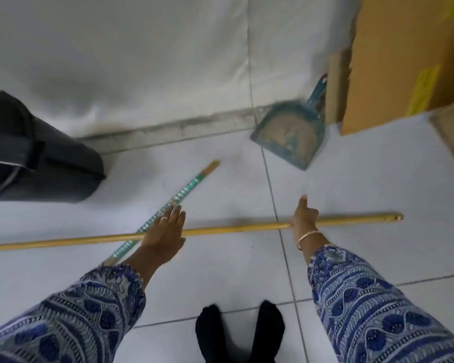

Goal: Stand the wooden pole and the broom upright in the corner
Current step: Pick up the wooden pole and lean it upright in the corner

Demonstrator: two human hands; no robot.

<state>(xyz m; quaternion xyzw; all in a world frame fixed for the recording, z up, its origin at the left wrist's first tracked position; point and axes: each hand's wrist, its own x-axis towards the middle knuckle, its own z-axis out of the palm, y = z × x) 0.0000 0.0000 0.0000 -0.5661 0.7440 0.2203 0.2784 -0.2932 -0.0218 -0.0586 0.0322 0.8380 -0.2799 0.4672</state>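
Note:
A plain wooden pole (233, 228) lies flat on the white tiled floor, running from the left edge to the right. The broom handle (186, 191), wrapped in a teal patterned band, lies diagonally and crosses the pole; its head is out of sight. My left hand (165, 229) is spread flat, fingers apart, over the spot where the two cross. My right hand (303, 218) sits on the pole further right, fingers curled around it and thumb sticking out. Both lie in front of the wall corner (249, 74).
A teal dustpan (288, 137) leans near the corner, beside tall cardboard boxes (404, 61) on the right. A dark grey bag (37, 158) stands at the left by the wall. My feet in black socks (239, 334) are on the tiles below.

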